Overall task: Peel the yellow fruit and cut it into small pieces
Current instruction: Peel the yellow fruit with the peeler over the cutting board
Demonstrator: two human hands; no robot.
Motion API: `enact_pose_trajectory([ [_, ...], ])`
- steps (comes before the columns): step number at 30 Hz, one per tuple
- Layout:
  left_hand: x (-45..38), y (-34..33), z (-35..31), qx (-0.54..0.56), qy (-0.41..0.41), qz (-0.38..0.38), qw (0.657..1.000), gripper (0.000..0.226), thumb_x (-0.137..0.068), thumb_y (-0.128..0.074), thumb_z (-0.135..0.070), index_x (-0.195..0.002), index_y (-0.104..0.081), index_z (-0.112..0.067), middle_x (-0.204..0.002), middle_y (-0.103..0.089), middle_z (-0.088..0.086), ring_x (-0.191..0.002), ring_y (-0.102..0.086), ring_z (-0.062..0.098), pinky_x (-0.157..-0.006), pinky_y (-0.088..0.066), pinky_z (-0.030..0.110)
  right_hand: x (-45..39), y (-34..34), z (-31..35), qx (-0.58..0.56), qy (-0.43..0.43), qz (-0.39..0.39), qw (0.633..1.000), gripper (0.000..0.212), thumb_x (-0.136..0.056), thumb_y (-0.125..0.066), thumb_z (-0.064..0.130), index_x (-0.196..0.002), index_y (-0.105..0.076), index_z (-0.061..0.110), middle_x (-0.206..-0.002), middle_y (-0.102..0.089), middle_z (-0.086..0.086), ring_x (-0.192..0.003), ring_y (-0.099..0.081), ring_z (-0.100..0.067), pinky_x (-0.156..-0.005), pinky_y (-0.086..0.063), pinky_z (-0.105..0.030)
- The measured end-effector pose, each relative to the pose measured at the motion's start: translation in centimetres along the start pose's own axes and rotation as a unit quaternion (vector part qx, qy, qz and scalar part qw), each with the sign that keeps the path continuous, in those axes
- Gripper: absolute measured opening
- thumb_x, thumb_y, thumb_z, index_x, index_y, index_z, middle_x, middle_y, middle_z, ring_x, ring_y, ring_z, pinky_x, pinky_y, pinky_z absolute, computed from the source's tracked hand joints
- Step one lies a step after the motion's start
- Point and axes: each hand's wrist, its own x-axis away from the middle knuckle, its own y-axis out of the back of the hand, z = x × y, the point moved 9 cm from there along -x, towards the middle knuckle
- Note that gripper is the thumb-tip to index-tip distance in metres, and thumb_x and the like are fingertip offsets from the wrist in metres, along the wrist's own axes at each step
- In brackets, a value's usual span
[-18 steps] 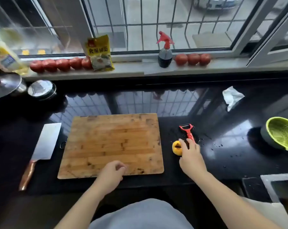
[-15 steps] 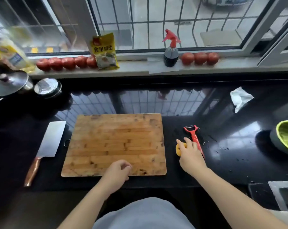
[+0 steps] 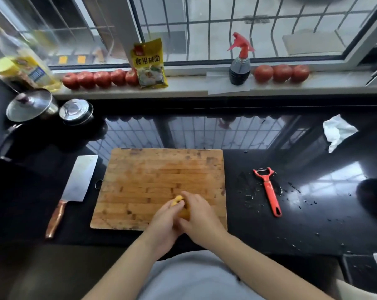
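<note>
**Both hands on the fruit, over the board**

Black polished counter [image 3: 291, 224], glossy enough to mirror the window bars. Wooden cutting board [image 3: 161, 182] lies flat at centre, worn and stained. Yellow fruit [image 3: 177, 200] sits over the board's near right part, cupped between both hands; only a small patch of it shows, and whether it rests on the wood or is lifted clear cannot be told. Left hand [image 3: 163, 224] curls round it from the left, thumb across the top. Right hand [image 3: 201, 217] wraps it from the right, fingers bent over.

Cleaver [image 3: 75, 187] lies left of the board, blade away, wooden handle near. Red peeler [image 3: 268, 191] lies well right of the board, among water drops and small scraps.

Far edge: a pale windowsill [image 3: 194, 87] under a barred window. On it, two rows of tomatoes [image 3: 101, 79], a yellow packet [image 3: 149, 63], and a dark spray bottle [image 3: 239, 61] with a red trigger. Far left, two steel lids [image 3: 75, 111] and an oil bottle [image 3: 29, 66]. A crumpled white tissue [image 3: 337, 131] lies far right.
</note>
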Motion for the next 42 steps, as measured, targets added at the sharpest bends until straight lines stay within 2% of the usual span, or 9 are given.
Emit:
enact_pose_trajectory([
  [3,-2.1,4.9,-2.1,-0.090,-0.005,-0.139,0.986,0.029,-0.105,-0.059,-0.019,-0.132,-0.058,-0.008,-0.128,-0.067,0.018,-0.114,-0.067,0.037,-0.081,-0.060,0.044,-0.3,-1.7,-0.5,0.029,0.005,0.062,0.998,0.075,-0.096,-0.062,0.043,-0.158,-0.022,0.029,-0.156,-0.036,0.005,-0.144,-0.031,-0.016,-0.118,-0.032,-0.038],
  [6,-3.2,10.1,-6.4,-0.188,-0.021,-0.251,0.949,0.035,-0.101,-0.067,-0.023,-0.128,-0.046,-0.018,-0.133,-0.055,0.015,-0.106,-0.066,0.033,-0.073,-0.063,0.043,0.0,0.7,-4.1,0.044,-0.052,0.000,0.998,0.059,-0.101,-0.056,0.034,-0.154,-0.033,0.023,-0.153,-0.041,0.004,-0.143,-0.033,-0.015,-0.118,-0.032,-0.035],
  [14,-5.7,12.3,-11.5,-0.481,-0.088,-0.251,0.836,0.035,-0.101,-0.065,-0.032,-0.132,-0.065,-0.017,-0.135,-0.059,0.009,-0.113,-0.056,0.022,-0.090,-0.048,0.035,1.6,6.5,-10.7,0.067,-0.169,-0.132,0.974,0.038,-0.100,-0.055,0.020,-0.138,-0.055,0.020,-0.138,-0.052,0.003,-0.129,-0.043,-0.016,-0.105,-0.041,-0.033],
  [20,-5.0,13.2,-11.0,-0.410,-0.132,-0.266,0.862,0.039,-0.109,-0.046,-0.028,-0.147,-0.054,-0.019,-0.148,-0.054,0.008,-0.133,-0.052,0.028,-0.111,-0.047,0.047,2.8,12.6,-15.5,0.145,-0.259,-0.252,0.921,0.036,-0.092,-0.058,0.007,-0.128,-0.061,0.008,-0.133,-0.054,-0.014,-0.122,-0.042,-0.034,-0.100,-0.041,-0.046],
  [25,-1.9,14.8,-7.4,-0.277,-0.126,-0.332,0.893,0.039,-0.108,-0.049,-0.015,-0.146,-0.053,-0.021,-0.137,-0.057,0.007,-0.108,-0.063,0.022,-0.093,-0.057,0.042,2.6,14.1,-18.2,0.165,-0.311,-0.285,0.892,0.047,-0.086,-0.054,-0.003,-0.133,-0.052,0.002,-0.136,-0.048,-0.023,-0.123,-0.038,-0.043,-0.100,-0.037,-0.055],
  [30,-0.7,15.3,-5.7,-0.320,-0.127,-0.316,0.884,0.042,-0.105,-0.054,-0.011,-0.145,-0.054,-0.022,-0.134,-0.059,0.005,-0.111,-0.062,0.020,-0.096,-0.058,0.045,1.5,13.0,-18.2,0.144,-0.322,-0.301,0.886,0.049,-0.085,-0.055,-0.008,-0.133,-0.046,0.000,-0.128,-0.050,-0.029,-0.117,-0.043,-0.047,-0.096,-0.039,-0.054],
  [36,-0.7,14.9,-9.2,-0.436,-0.187,-0.292,0.831,0.045,-0.102,-0.059,-0.013,-0.145,-0.052,-0.024,-0.146,-0.041,0.000,-0.124,-0.050,0.017,-0.092,-0.049,0.028,-0.2,11.7,-12.9,0.088,-0.250,-0.334,0.904,0.053,-0.084,-0.053,-0.004,-0.137,-0.048,-0.001,-0.123,-0.053,-0.028,-0.112,-0.044,-0.043,-0.100,-0.037,-0.053],
  [39,-2.8,13.8,-10.5,-0.511,-0.209,-0.222,0.804,0.065,-0.096,-0.071,-0.026,-0.154,-0.041,-0.028,-0.153,-0.034,-0.006,-0.144,-0.030,0.016,-0.117,-0.033,0.039,-2.7,6.5,-6.3,-0.006,-0.179,-0.258,0.949,0.046,-0.091,-0.052,0.003,-0.135,-0.053,0.014,-0.119,-0.050,-0.004,-0.102,-0.051,-0.022,-0.091,-0.047,-0.039],
  [42,-5.6,12.8,-10.2,-0.590,-0.210,-0.120,0.771,0.080,-0.092,-0.076,-0.039,-0.159,-0.031,-0.032,-0.153,-0.032,-0.013,-0.140,-0.026,0.013,-0.112,-0.032,0.034,-3.4,0.6,-2.4,-0.082,-0.169,-0.198,0.962,0.042,-0.092,-0.052,0.003,-0.127,-0.056,0.026,-0.113,-0.048,0.005,-0.095,-0.051,-0.007,-0.075,-0.043,-0.022],
])
